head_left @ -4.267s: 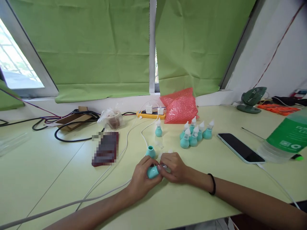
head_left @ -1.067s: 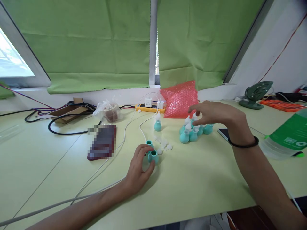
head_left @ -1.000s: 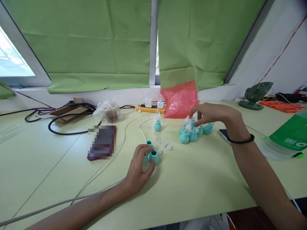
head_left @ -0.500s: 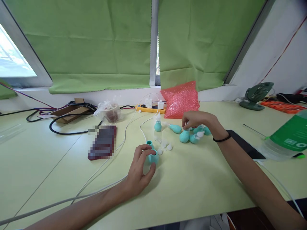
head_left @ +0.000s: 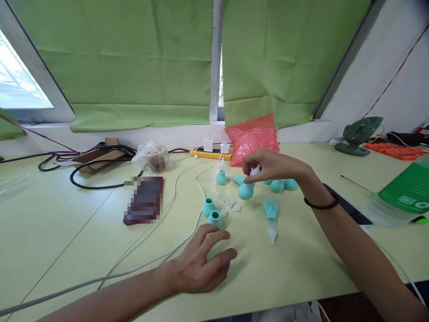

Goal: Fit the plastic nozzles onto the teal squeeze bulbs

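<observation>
My right hand (head_left: 259, 167) pinches the white tip of a teal bulb (head_left: 246, 191) and holds it above the table. My left hand (head_left: 208, 259) has its fingers apart, holding nothing, just in front of two open-necked teal bulbs (head_left: 208, 207) standing upright. A teal bulb with a clear nozzle (head_left: 271, 209) lies with its tip toward me. Small white caps (head_left: 237, 207) lie beside the open bulbs. Behind them stands a teal bulb with a white tip (head_left: 220, 177). Several more teal bulbs (head_left: 277, 186) sit behind my right hand, partly hidden.
A pink bubble-wrap bag (head_left: 251, 138) and a yellow power strip (head_left: 211, 153) lie at the back. White cables cross the left-centre of the table (head_left: 83, 264), beside a blurred dark red item (head_left: 144, 200). At the right are a green-labelled bottle (head_left: 405, 192) and a small fan (head_left: 360, 134).
My left hand has let go of the open-necked bulbs and moved toward me. My right hand has shifted left with a bulb. One nozzled bulb now lies separately in front of the group.
</observation>
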Demonstrator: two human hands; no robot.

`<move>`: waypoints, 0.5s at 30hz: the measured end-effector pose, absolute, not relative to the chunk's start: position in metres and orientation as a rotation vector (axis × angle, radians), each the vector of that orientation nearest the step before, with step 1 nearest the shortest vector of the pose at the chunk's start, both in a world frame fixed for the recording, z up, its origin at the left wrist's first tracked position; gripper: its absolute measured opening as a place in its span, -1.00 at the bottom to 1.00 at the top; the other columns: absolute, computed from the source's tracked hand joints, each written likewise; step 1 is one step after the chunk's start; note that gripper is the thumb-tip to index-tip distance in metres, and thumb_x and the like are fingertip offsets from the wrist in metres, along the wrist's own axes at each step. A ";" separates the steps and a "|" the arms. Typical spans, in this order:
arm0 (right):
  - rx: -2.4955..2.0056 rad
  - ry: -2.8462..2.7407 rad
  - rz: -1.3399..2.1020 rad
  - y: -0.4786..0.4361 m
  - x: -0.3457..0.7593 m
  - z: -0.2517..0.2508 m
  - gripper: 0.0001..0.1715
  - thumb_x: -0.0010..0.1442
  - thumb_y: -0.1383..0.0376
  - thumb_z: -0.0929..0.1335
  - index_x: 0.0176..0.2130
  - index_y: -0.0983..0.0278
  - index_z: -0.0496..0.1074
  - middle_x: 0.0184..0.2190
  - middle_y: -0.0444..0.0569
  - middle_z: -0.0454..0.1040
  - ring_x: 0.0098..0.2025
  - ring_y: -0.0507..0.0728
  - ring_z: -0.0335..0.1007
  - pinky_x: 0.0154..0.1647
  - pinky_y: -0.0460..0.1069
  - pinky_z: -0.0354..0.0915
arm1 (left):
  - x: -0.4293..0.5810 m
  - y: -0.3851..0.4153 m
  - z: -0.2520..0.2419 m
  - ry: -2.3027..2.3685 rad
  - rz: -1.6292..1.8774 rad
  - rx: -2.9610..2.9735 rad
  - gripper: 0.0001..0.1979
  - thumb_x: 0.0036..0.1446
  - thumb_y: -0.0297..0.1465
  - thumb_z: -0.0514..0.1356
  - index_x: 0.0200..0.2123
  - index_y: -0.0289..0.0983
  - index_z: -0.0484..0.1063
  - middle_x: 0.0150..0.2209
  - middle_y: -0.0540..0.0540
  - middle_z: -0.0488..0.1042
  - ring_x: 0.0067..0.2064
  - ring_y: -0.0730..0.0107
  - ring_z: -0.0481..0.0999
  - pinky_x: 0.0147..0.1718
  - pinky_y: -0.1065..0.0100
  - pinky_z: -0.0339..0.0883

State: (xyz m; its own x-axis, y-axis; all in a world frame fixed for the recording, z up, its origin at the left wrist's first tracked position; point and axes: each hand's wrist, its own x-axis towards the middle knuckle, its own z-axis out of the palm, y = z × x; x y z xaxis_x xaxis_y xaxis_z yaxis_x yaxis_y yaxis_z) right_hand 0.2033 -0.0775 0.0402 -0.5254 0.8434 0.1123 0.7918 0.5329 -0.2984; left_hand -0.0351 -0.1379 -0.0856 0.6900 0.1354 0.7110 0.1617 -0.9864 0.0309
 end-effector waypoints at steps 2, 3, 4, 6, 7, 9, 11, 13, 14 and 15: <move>-1.224 -2.575 0.309 -0.096 0.191 0.048 -0.86 -0.11 0.26 0.34 -0.54 0.29 0.31 -0.56 -0.16 0.33 -0.51 -0.03 0.20 -0.53 -0.14 0.09 | -0.036 -0.136 -0.086 -0.364 -1.286 -2.939 -0.63 -0.06 -0.51 0.12 -0.13 -0.25 0.14 -0.20 -0.23 0.23 -0.15 0.18 0.27 -0.24 0.15 0.25; -1.143 -2.613 0.325 -0.105 0.184 0.050 -0.85 -0.10 0.26 0.34 -0.54 0.30 0.30 -0.59 -0.18 0.31 -0.53 -0.05 0.18 -0.55 -0.14 0.07 | -0.037 -0.135 -0.085 -0.439 -1.339 -2.997 -0.60 -0.05 -0.46 0.13 -0.10 -0.26 0.11 -0.17 -0.24 0.21 -0.13 0.17 0.25 -0.22 0.13 0.24; -1.056 -2.654 0.348 -0.114 0.177 0.051 -0.84 -0.09 0.26 0.34 -0.55 0.30 0.29 -0.61 -0.19 0.29 -0.56 -0.06 0.15 -0.56 -0.15 0.06 | -0.038 -0.133 -0.085 -0.512 -1.386 -3.058 -0.56 -0.05 -0.40 0.13 -0.07 -0.26 0.08 -0.14 -0.25 0.19 -0.11 0.15 0.24 -0.19 0.12 0.23; -0.903 -2.709 0.358 -0.130 0.161 0.049 -0.81 -0.07 0.25 0.34 -0.56 0.31 0.27 -0.65 -0.22 0.24 -0.60 -0.09 0.11 -0.58 -0.16 0.03 | -0.039 -0.131 -0.084 -0.608 -1.420 -3.174 -0.50 -0.06 -0.31 0.13 -0.04 -0.27 0.05 -0.12 -0.25 0.17 -0.08 0.13 0.23 -0.17 0.12 0.22; -0.847 -2.722 0.332 -0.136 0.153 0.046 -0.81 -0.07 0.27 0.34 -0.57 0.31 0.25 -0.66 -0.22 0.22 -0.60 -0.09 0.09 -0.57 -0.15 0.03 | -0.039 -0.131 -0.083 -0.611 -1.410 -3.210 -0.49 -0.06 -0.27 0.12 -0.03 -0.28 0.05 -0.12 -0.25 0.19 -0.08 0.12 0.23 -0.16 0.12 0.21; -0.765 -2.732 0.232 -0.145 0.136 0.037 -0.81 -0.02 0.31 0.31 -0.58 0.32 0.23 -0.64 -0.20 0.21 -0.57 -0.08 0.08 -0.55 -0.14 0.02 | -0.039 -0.131 -0.081 -0.558 -1.337 -3.235 -0.52 -0.06 -0.27 0.10 -0.05 -0.27 0.08 -0.16 -0.21 0.25 -0.12 0.12 0.27 -0.18 0.14 0.23; -0.718 -2.701 0.145 -0.149 0.123 0.028 -0.79 0.02 0.32 0.27 -0.59 0.32 0.21 -0.62 -0.17 0.20 -0.56 -0.06 0.05 -0.55 -0.13 0.00 | -0.037 -0.132 -0.079 -0.539 -1.290 -3.195 -0.64 -0.05 -0.36 0.07 -0.12 -0.25 0.13 -0.24 -0.17 0.31 -0.19 0.16 0.32 -0.24 0.18 0.26; -0.700 -2.622 0.126 -0.148 0.115 0.018 -0.74 0.03 0.26 0.26 -0.60 0.31 0.18 -0.63 -0.17 0.17 -0.57 -0.06 0.02 -0.57 -0.13 -0.02 | -0.035 -0.134 -0.079 -0.613 -1.282 -3.157 -0.74 -0.06 -0.46 0.03 -0.21 -0.24 0.16 -0.32 -0.13 0.34 -0.27 0.22 0.35 -0.31 0.24 0.29; -0.709 -2.571 0.125 -0.146 0.114 0.013 -0.72 0.04 0.23 0.25 -0.61 0.31 0.17 -0.64 -0.18 0.15 -0.59 -0.07 0.00 -0.58 -0.13 -0.04 | -0.035 -0.135 -0.080 -0.667 -1.290 -3.139 -0.75 -0.07 -0.50 0.01 -0.24 -0.23 0.16 -0.35 -0.11 0.33 -0.30 0.25 0.35 -0.35 0.27 0.30; -0.729 -2.518 0.121 -0.144 0.115 0.007 -0.69 0.04 0.21 0.24 -0.63 0.30 0.14 -0.66 -0.19 0.12 -0.60 -0.07 -0.03 -0.59 -0.12 -0.06 | -0.034 -0.135 -0.081 -0.708 -1.299 -3.122 -0.73 -0.08 -0.51 0.00 -0.23 -0.24 0.15 -0.36 -0.10 0.33 -0.33 0.28 0.36 -0.37 0.29 0.30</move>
State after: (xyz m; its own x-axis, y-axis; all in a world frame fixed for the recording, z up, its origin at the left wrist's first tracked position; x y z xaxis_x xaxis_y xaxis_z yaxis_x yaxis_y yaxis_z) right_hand 0.1147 -0.1438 0.0074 -0.7247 0.5210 0.4510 0.4754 0.8518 -0.2201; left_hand -0.0341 -0.1355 -0.0815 0.6423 0.4771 0.5998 0.2454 -0.8694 0.4288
